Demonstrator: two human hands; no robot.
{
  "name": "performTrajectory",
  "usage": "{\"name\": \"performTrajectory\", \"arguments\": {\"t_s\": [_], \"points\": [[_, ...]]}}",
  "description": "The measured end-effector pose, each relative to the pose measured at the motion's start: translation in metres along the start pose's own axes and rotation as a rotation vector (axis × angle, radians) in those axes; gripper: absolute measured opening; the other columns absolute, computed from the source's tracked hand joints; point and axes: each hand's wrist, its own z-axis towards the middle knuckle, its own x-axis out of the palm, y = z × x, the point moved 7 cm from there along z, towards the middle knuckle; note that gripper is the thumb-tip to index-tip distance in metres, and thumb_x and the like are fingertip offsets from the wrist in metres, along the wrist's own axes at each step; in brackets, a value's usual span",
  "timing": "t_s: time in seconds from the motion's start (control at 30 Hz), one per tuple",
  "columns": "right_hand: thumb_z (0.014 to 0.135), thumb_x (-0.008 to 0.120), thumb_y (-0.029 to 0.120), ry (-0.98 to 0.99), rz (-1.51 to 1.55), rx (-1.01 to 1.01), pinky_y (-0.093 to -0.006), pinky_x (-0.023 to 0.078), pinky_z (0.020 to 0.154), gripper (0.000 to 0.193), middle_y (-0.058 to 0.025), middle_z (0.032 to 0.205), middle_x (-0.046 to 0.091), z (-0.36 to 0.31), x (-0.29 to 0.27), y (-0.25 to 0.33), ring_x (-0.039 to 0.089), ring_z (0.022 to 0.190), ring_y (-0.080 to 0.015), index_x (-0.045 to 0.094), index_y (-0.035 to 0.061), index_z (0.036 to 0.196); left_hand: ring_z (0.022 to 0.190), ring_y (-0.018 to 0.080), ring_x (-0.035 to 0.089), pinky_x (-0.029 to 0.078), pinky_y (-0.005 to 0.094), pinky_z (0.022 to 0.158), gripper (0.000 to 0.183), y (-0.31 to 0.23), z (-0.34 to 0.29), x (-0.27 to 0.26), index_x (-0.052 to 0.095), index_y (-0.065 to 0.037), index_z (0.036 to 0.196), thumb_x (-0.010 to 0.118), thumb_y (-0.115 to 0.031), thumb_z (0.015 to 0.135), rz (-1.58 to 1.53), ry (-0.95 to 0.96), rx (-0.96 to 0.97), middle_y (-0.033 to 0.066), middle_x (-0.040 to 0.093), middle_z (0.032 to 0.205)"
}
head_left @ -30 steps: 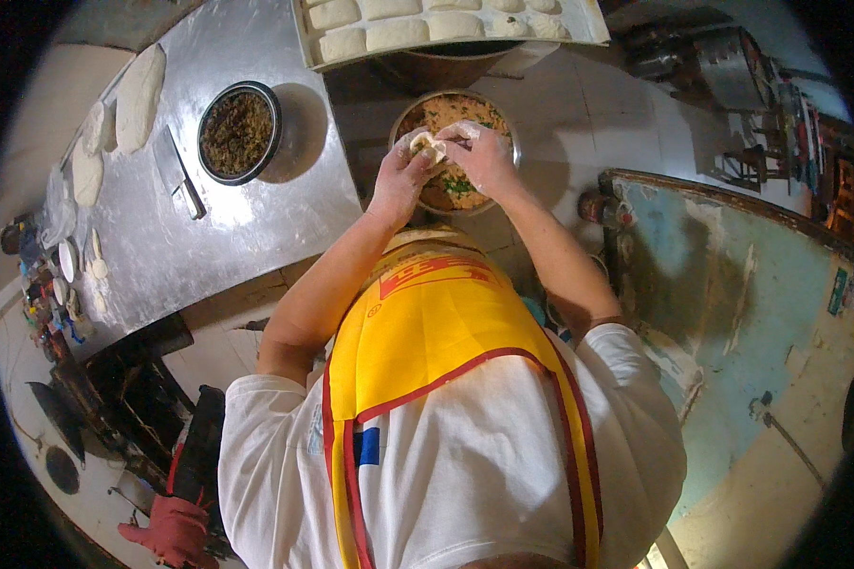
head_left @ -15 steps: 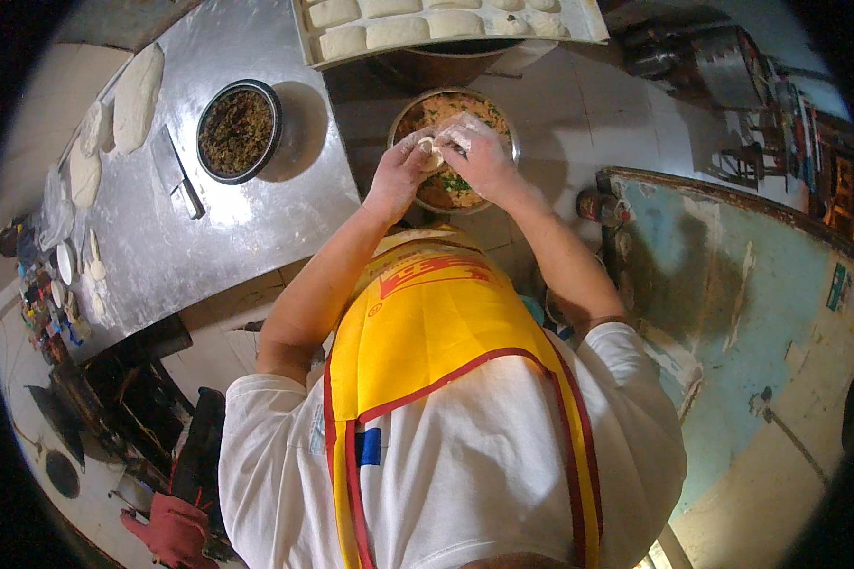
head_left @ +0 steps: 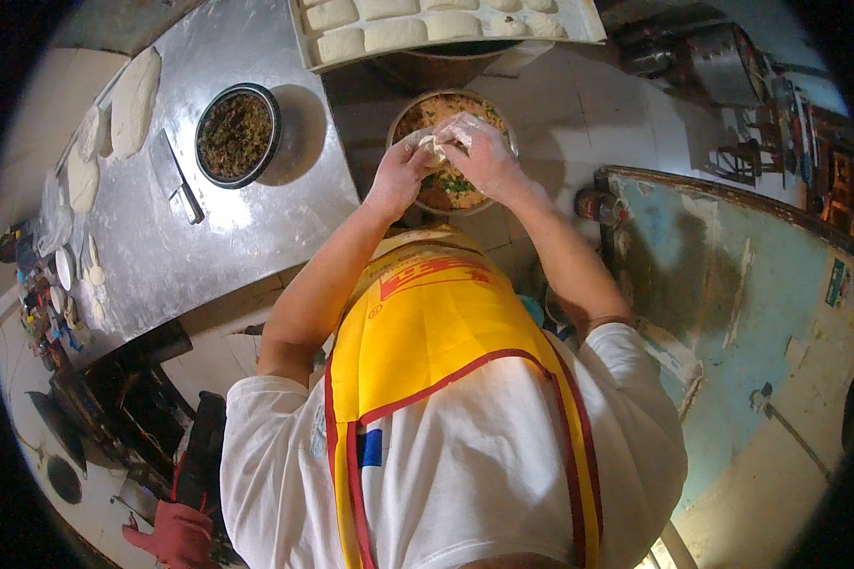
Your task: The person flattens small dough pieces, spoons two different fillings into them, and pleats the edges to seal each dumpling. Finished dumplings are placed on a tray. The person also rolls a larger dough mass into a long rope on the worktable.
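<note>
Both my floury hands meet above a round metal bowl (head_left: 395, 180) of orange-pink filling with green bits. A small pale piece of dough (head_left: 434, 152) sits between them, its far side hidden by fingers. My left hand (head_left: 403, 171) grips the dough from the left, thumb and fingers closed around it. From the right, my right hand (head_left: 477, 159) has its fingertips pinched on the dough's upper edge. How much filling is inside the dough cannot be made out.
On the steel table (head_left: 256, 232) at left are a black bowl of dark green filling (head_left: 235, 136), a cleaver (head_left: 180, 178) and long dough pieces (head_left: 135, 102). A tray of shaped dough (head_left: 394, 35) lies at the far side. A worn blue-green surface (head_left: 674, 275) stands at right.
The rounded opening in the dough has drawn in, and the dough now looks more gathered under my right fingertips. My hands remain over the same bowl.
</note>
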Motion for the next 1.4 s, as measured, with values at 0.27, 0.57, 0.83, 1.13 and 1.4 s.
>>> {"name": "performTrajectory", "arguments": {"t_s": [0.27, 0.57, 0.83, 1.13, 1.4], "points": [[0.086, 0.067, 0.014, 0.096, 0.477, 0.496, -0.0397, 0.050, 0.080, 0.017, -0.0124, 0.093, 0.065, -0.004, 0.019, -0.028, 0.064, 0.088, -0.0311, 0.066, 0.0037, 0.099, 0.107, 0.0202, 0.060, 0.049, 0.0336, 0.095, 0.033, -0.004, 0.002, -0.003, 0.054, -0.002, 0.130, 0.049, -0.017, 0.102, -0.235, -0.177, 0.033, 0.0092, 0.061, 0.118], [0.087, 0.066, 0.013, -0.001, 0.146, 0.268, -0.0391, 0.051, 0.079, 0.014, -0.0147, 0.091, 0.067, 0.009, -0.006, -0.012, 0.065, 0.086, -0.0321, 0.067, 0.0018, 0.095, 0.108, 0.0204, 0.060, 0.049, 0.0332, 0.096, 0.031, -0.003, 0.010, -0.004, 0.056, 0.000, 0.128, 0.047, -0.014, 0.101, -0.173, -0.177, 0.016, 0.0095, 0.061, 0.119], [0.089, 0.064, 0.018, 0.014, -0.088, 0.003, -0.0392, 0.051, 0.080, 0.022, -0.0156, 0.094, 0.068, 0.011, -0.007, 0.001, 0.065, 0.089, -0.0328, 0.065, 0.0014, 0.103, 0.105, 0.0194, 0.060, 0.049, 0.0327, 0.092, 0.031, -0.007, 0.016, 0.003, 0.057, -0.001, 0.127, 0.045, -0.014, 0.101, -0.042, -0.038, 0.038, 0.0086, 0.062, 0.117], [0.089, 0.064, 0.013, 0.095, 0.321, 0.519, -0.0338, 0.052, 0.073, 0.017, -0.0115, 0.089, 0.069, 0.004, -0.004, -0.038, 0.068, 0.082, -0.0226, 0.066, 0.0022, 0.102, 0.111, 0.0247, 0.059, 0.043, 0.0397, 0.103, 0.052, -0.009, 0.016, 0.020, 0.057, -0.003, 0.124, 0.039, -0.047, 0.102, -0.595, -0.097, -0.110, 0.0096, 0.063, 0.119], [0.089, 0.063, 0.012, -0.018, -0.182, -0.032, -0.0367, 0.052, 0.076, 0.014, -0.0141, 0.092, 0.068, 0.011, -0.030, -0.001, 0.067, 0.084, -0.0291, 0.065, 0.0022, 0.098, 0.110, 0.0213, 0.058, 0.045, 0.0380, 0.097, 0.058, -0.010, 0.018, 0.031, 0.054, -0.002, 0.127, 0.033, -0.051, 0.103, -0.459, -0.122, -0.209, 0.0090, 0.062, 0.119]]}}
